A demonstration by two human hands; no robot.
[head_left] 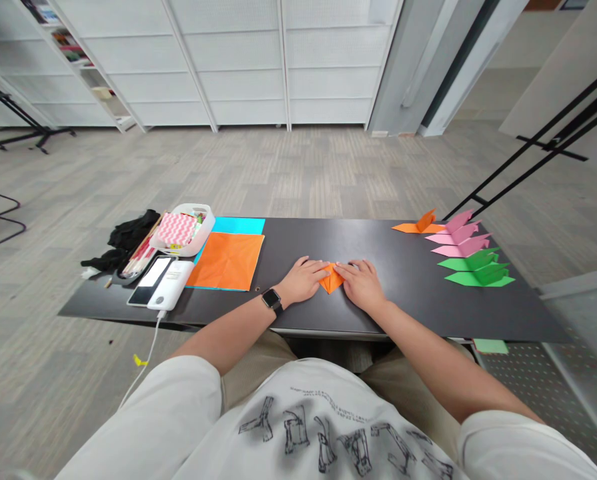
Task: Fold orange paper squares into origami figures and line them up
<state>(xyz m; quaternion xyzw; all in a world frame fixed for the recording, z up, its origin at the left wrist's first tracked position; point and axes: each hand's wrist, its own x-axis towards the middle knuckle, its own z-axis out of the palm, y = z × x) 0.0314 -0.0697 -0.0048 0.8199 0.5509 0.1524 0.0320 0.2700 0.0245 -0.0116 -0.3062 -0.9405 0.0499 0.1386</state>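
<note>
A small folded orange paper (331,278) lies on the dark table (408,300) in front of me. My left hand (302,280), with a watch on its wrist, lies flat beside the paper, its fingertips pressing on the left edge. My right hand (362,285) lies flat on the other side, fingers pressing on the right edge. Both hands have their fingers stretched out against the table and the paper.
A stack of orange and blue paper sheets (228,260) lies to the left, beside a white tray (188,230), a phone (149,280), a white power bank (171,285) and black cloth (128,237). Finished orange, pink and green folded pieces (463,257) line the right end.
</note>
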